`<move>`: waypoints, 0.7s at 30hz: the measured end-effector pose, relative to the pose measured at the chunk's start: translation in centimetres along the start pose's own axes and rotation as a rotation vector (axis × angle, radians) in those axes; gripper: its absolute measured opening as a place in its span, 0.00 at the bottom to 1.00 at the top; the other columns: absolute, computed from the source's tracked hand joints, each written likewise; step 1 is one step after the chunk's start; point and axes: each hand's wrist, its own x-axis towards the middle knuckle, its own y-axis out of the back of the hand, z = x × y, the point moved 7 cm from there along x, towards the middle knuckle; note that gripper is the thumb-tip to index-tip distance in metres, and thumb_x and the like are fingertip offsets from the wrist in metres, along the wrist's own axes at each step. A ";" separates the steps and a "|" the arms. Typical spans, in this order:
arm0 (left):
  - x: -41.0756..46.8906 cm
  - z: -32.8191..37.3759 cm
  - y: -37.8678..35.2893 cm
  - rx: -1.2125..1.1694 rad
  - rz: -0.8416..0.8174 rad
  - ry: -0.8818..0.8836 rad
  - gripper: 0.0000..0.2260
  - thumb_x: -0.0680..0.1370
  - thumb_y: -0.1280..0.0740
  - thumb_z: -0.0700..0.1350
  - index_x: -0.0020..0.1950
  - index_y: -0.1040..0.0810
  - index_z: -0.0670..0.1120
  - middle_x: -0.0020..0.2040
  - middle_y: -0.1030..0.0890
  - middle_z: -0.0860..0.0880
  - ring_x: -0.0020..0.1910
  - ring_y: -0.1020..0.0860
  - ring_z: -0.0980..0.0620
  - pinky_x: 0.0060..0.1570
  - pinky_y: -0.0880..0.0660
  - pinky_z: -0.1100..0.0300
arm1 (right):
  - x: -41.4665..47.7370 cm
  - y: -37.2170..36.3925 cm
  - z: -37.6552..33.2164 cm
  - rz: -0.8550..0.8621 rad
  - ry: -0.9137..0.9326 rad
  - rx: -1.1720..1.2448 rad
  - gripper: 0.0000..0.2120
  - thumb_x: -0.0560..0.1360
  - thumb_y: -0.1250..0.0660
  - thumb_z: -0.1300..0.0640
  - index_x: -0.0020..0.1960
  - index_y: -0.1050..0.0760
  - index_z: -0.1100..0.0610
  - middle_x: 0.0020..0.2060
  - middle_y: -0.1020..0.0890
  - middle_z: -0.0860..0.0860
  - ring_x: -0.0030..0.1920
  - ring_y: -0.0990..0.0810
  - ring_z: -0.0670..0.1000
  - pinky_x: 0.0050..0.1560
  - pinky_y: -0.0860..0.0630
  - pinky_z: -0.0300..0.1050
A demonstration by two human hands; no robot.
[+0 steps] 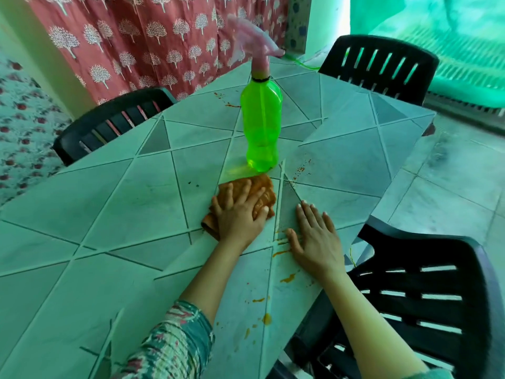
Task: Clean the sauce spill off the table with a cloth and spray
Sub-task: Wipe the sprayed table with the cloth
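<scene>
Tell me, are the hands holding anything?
Nothing is gripped. The left hand presses flat on top of the orange cloth; the right hand lies flat on the table.

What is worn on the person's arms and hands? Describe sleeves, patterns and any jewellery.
The left arm wears a teal sleeve with pink and white blotches, ending near the elbow. The right arm is bare down to a sliver of greenish fabric at the frame's bottom edge. Neither the left hand nor the right hand shows gloves, rings, bangles or a watch.

Crumpled orange cloth (255, 196) before upright green spray bottle (261, 124)
</scene>
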 end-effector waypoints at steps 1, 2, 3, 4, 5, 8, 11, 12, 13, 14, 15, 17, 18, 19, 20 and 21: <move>-1.0 0.7 -0.2 0.002 -0.008 -0.064 0.26 0.73 0.51 0.65 0.72 0.39 0.66 0.77 0.47 0.59 0.77 0.52 0.46 0.71 0.61 0.39 | 0.0 0.1 0.1 0.002 -0.013 0.007 0.39 0.72 0.65 0.37 0.77 0.50 0.56 0.76 0.49 0.51 0.75 0.54 0.47 0.73 0.63 0.43; -2.2 1.1 -0.3 0.000 -0.011 -0.133 0.27 0.72 0.53 0.66 0.71 0.39 0.66 0.77 0.47 0.59 0.77 0.52 0.47 0.71 0.61 0.40 | -0.1 0.2 0.2 0.011 -0.032 0.018 0.39 0.72 0.66 0.37 0.77 0.50 0.56 0.76 0.49 0.51 0.76 0.53 0.48 0.73 0.62 0.43; -3.6 1.0 -0.3 -0.009 -0.005 -0.206 0.26 0.72 0.53 0.65 0.71 0.38 0.66 0.76 0.45 0.60 0.77 0.51 0.48 0.71 0.60 0.40 | -0.1 0.3 0.3 0.018 -0.053 0.031 0.40 0.71 0.66 0.37 0.77 0.50 0.57 0.76 0.49 0.52 0.76 0.53 0.49 0.73 0.62 0.44; -5.0 0.7 -0.2 -0.030 0.008 -0.274 0.25 0.73 0.51 0.65 0.70 0.36 0.66 0.76 0.43 0.59 0.77 0.50 0.48 0.72 0.58 0.41 | -0.2 0.4 0.4 0.019 -0.066 0.036 0.40 0.71 0.67 0.37 0.77 0.50 0.57 0.76 0.49 0.52 0.76 0.53 0.49 0.73 0.63 0.43; -6.2 -0.2 0.0 -0.057 0.018 -0.326 0.24 0.74 0.49 0.64 0.70 0.35 0.65 0.75 0.42 0.59 0.76 0.48 0.49 0.72 0.56 0.41 | -0.2 0.5 0.4 0.015 -0.073 0.038 0.41 0.71 0.68 0.37 0.77 0.51 0.57 0.76 0.50 0.52 0.76 0.54 0.49 0.73 0.64 0.43; -7.4 -3.2 0.8 -0.075 0.022 -0.264 0.24 0.73 0.49 0.64 0.69 0.34 0.64 0.75 0.40 0.59 0.76 0.47 0.51 0.73 0.54 0.44 | -0.3 0.6 0.5 0.007 -0.076 0.063 0.41 0.70 0.70 0.37 0.77 0.53 0.57 0.76 0.51 0.52 0.76 0.55 0.49 0.72 0.65 0.42; -3.8 -3.5 1.3 -0.038 0.002 0.035 0.25 0.74 0.47 0.65 0.71 0.35 0.63 0.77 0.44 0.57 0.76 0.50 0.49 0.72 0.56 0.44 | -0.3 0.7 0.3 -0.014 -0.065 0.104 0.42 0.69 0.71 0.37 0.77 0.53 0.57 0.77 0.52 0.52 0.76 0.55 0.49 0.72 0.65 0.42; -2.4 -2.5 1.2 -0.032 -0.017 0.097 0.23 0.76 0.45 0.63 0.72 0.37 0.63 0.77 0.46 0.57 0.76 0.52 0.48 0.72 0.57 0.43 | -0.3 0.8 0.6 -0.023 -0.061 0.119 0.41 0.70 0.71 0.37 0.77 0.53 0.57 0.77 0.52 0.52 0.76 0.55 0.49 0.72 0.65 0.42; -1.1 -1.3 0.8 -0.031 -0.039 0.119 0.22 0.78 0.44 0.62 0.72 0.39 0.64 0.78 0.48 0.57 0.76 0.53 0.47 0.72 0.58 0.41 | -0.3 0.8 0.8 -0.037 -0.065 0.137 0.40 0.72 0.70 0.38 0.77 0.52 0.57 0.77 0.51 0.51 0.76 0.55 0.48 0.72 0.65 0.42; -0.1 0.3 0.4 -0.031 -0.057 0.113 0.22 0.78 0.44 0.61 0.73 0.41 0.64 0.78 0.50 0.57 0.76 0.54 0.46 0.71 0.58 0.40 | -0.1 1.0 1.5 -0.051 -0.070 0.152 0.37 0.73 0.68 0.39 0.77 0.52 0.56 0.77 0.51 0.50 0.76 0.55 0.47 0.72 0.64 0.42; 0.4 1.9 -0.1 -0.021 -0.074 0.089 0.23 0.78 0.44 0.61 0.73 0.42 0.65 0.78 0.51 0.57 0.76 0.55 0.46 0.71 0.59 0.39 | 0.1 1.2 2.3 -0.066 -0.072 0.163 0.36 0.74 0.66 0.40 0.77 0.52 0.55 0.77 0.51 0.49 0.76 0.56 0.46 0.72 0.64 0.42; 0.2 4.7 -1.1 0.007 -0.082 0.016 0.24 0.78 0.45 0.62 0.73 0.43 0.65 0.78 0.51 0.57 0.76 0.55 0.46 0.71 0.59 0.39 | 0.5 1.6 4.1 -0.090 -0.051 0.150 0.36 0.74 0.67 0.39 0.77 0.51 0.54 0.77 0.51 0.48 0.76 0.56 0.44 0.72 0.64 0.41; -0.5 5.7 -1.4 0.025 -0.078 -0.027 0.24 0.77 0.46 0.64 0.73 0.43 0.66 0.78 0.51 0.57 0.77 0.54 0.46 0.72 0.60 0.39 | 0.6 1.8 4.8 -0.092 -0.026 0.135 0.38 0.73 0.71 0.37 0.77 0.51 0.53 0.76 0.50 0.47 0.75 0.56 0.44 0.71 0.64 0.40; -1.7 6.4 -1.6 0.039 -0.074 -0.075 0.26 0.75 0.48 0.66 0.73 0.43 0.66 0.78 0.50 0.58 0.77 0.54 0.47 0.72 0.60 0.40 | 0.7 1.9 5.2 -0.086 0.002 0.124 0.43 0.70 0.75 0.33 0.77 0.51 0.53 0.76 0.50 0.47 0.75 0.56 0.43 0.71 0.65 0.39; -3.1 6.7 -1.6 0.040 -0.072 -0.133 0.27 0.73 0.52 0.67 0.73 0.43 0.67 0.78 0.50 0.59 0.77 0.54 0.47 0.72 0.61 0.42 | 0.8 2.0 5.4 -0.080 0.024 0.114 0.47 0.66 0.80 0.31 0.77 0.51 0.52 0.76 0.50 0.46 0.75 0.56 0.43 0.70 0.66 0.39; -4.5 6.5 -1.5 0.029 -0.066 -0.196 0.28 0.71 0.54 0.67 0.72 0.43 0.67 0.77 0.49 0.59 0.77 0.54 0.48 0.72 0.62 0.44 | 0.7 2.0 5.4 -0.068 0.035 0.105 0.50 0.64 0.83 0.31 0.77 0.52 0.53 0.76 0.50 0.47 0.75 0.56 0.44 0.70 0.67 0.39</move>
